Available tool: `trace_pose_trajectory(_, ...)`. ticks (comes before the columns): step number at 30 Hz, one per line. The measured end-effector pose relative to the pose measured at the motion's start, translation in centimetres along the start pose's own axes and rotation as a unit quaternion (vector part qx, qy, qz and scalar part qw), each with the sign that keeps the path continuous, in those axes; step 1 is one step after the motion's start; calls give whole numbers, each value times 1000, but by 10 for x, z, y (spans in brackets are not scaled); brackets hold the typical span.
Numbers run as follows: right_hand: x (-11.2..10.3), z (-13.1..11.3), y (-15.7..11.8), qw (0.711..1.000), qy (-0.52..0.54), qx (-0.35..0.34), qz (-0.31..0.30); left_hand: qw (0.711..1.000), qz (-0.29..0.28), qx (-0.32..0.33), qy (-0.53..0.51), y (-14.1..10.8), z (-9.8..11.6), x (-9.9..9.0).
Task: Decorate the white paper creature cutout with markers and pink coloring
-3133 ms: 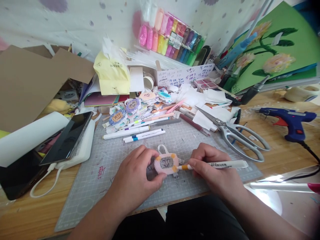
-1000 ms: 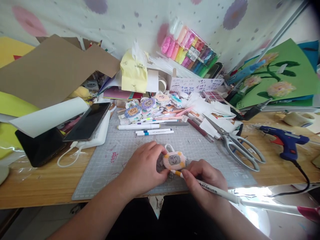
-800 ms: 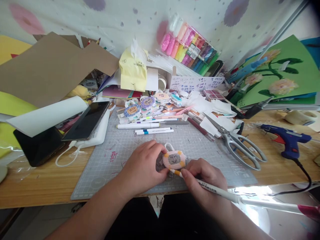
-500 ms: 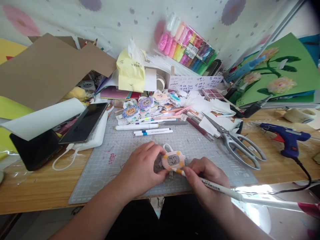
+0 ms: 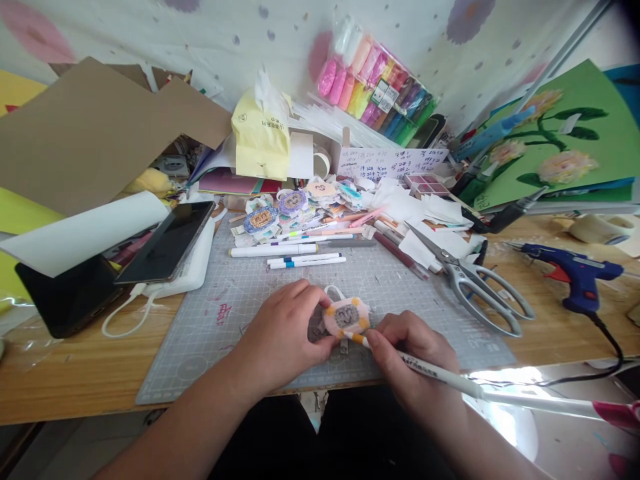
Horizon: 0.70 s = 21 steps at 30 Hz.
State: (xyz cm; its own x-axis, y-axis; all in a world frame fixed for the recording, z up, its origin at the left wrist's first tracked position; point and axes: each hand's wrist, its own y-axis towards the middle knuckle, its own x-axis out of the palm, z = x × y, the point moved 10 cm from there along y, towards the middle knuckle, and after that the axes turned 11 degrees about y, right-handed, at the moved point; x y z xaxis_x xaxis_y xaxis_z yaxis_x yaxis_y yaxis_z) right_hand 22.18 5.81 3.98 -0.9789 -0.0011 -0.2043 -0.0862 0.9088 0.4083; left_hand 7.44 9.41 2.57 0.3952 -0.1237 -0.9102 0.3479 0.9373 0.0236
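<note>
Between its thumb and fingers, my left hand [image 5: 290, 330] grips the left side of a small pink paper tag [image 5: 357, 312]. The tag has a grey centre with a dark design, yellow-orange corner spots and a white loop at its top. In a writing grip, my right hand [image 5: 415, 357] holds a white marker [image 5: 443, 379] with an orange-yellow tip end. Its tip meets the tag's lower edge; whether it touches the surface I cannot tell. Both hands are above the front of a grey cutting mat [image 5: 200, 347].
Several markers [image 5: 274, 251] and decorated tags [image 5: 261, 219] lie beyond my hands. Grey scissors [image 5: 463, 277] and a blue glue gun [image 5: 575, 267] are on the right. At left rest a phone [image 5: 167, 240] and a white cable [image 5: 123, 333]. A yellow tissue pack [image 5: 263, 137] stands behind.
The marker tip has shifted slightly left along the tag's lower edge. The whole view has moved a little; both hands keep their grips.
</note>
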Motion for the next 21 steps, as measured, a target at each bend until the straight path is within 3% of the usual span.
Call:
trace_pose_trajectory(3,2,2,-1,1000,19,7,-1,1000,0,-4,3,0,-1,0)
trace_pose_trajectory(9,-7,9,-4,998,2,33,57,1000,1,-5,4,0,-1,1)
trace_pose_trajectory(15,-2,8,-4,999,35,24,14,1000,-3,-7,5,1,-1,1)
trace_pose_trajectory(21,-8,11,-4,997,24,41,59,1000,-5,-6,-9,1,-5,1)
